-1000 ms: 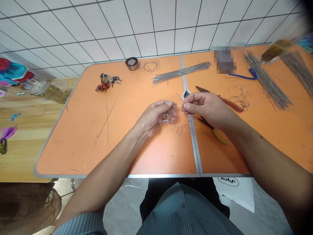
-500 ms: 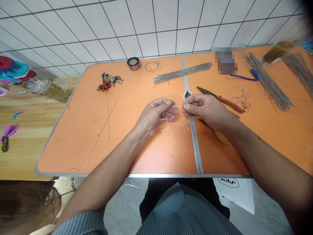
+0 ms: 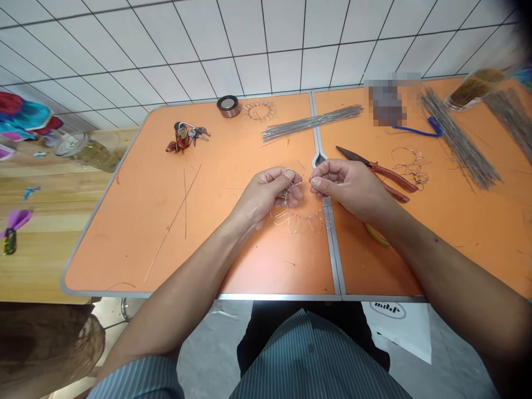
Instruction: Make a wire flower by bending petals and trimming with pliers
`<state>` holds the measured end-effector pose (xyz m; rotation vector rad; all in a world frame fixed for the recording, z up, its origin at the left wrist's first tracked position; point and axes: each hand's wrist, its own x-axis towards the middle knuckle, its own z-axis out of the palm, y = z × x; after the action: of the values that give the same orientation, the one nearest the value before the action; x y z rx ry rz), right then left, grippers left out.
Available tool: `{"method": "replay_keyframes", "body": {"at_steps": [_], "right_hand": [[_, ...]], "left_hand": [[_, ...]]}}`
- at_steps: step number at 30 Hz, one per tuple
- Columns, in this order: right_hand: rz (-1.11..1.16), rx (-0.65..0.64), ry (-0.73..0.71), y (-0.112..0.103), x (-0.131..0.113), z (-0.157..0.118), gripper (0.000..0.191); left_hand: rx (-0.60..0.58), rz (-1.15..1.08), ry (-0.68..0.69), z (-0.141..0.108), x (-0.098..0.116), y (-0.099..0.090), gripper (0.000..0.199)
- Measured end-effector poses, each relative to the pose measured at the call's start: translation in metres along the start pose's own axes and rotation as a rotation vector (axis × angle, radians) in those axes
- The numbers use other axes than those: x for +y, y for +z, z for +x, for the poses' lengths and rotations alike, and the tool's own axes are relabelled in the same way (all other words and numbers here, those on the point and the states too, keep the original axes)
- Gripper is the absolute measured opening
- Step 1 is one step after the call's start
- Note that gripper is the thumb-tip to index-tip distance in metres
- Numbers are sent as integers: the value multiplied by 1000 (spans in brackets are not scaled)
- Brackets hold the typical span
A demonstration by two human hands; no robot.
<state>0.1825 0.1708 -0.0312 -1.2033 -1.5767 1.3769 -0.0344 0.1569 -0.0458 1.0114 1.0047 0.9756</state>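
A thin wire ring with looped, petal-like bends point(image 3: 305, 216) hangs between my two hands above the orange table point(image 3: 257, 266). My left hand point(image 3: 274, 191) pinches the ring's upper left side between thumb and fingers. At its upper right, my right hand point(image 3: 338, 180) is closed, thumb against forefinger, on part of the same wire ring; the exact spot is too fine to make out. Just beyond my right hand lie red-handled pliers point(image 3: 388, 172). A yellow-handled tool point(image 3: 377, 235) is mostly hidden under my right forearm.
Toward the tiled wall lie keys point(image 3: 189, 137), a roll of tape point(image 3: 228, 106), another looped wire ring point(image 3: 258, 111) and a bundle of straight wires point(image 3: 311, 123). More wires point(image 3: 461, 138) and a glass jar point(image 3: 474, 88) are at right. Loose wires point(image 3: 174, 219) lie at left.
The view has shifted slightly. Both hands stay almost in place, and the wire ring has turned a little between them.
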Motion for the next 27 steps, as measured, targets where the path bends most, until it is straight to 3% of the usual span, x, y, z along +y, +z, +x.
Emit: {"method": "replay_keyframes", "body": {"at_steps": [22,27], "right_hand": [[-131,-54,-60,8,10,-1,12],[-214,22,-53,9,7,-2,12]], "left_hand": [[13,132,97,-4,-3,8,26],[17,128,96,-4,-1,8,26]]}}
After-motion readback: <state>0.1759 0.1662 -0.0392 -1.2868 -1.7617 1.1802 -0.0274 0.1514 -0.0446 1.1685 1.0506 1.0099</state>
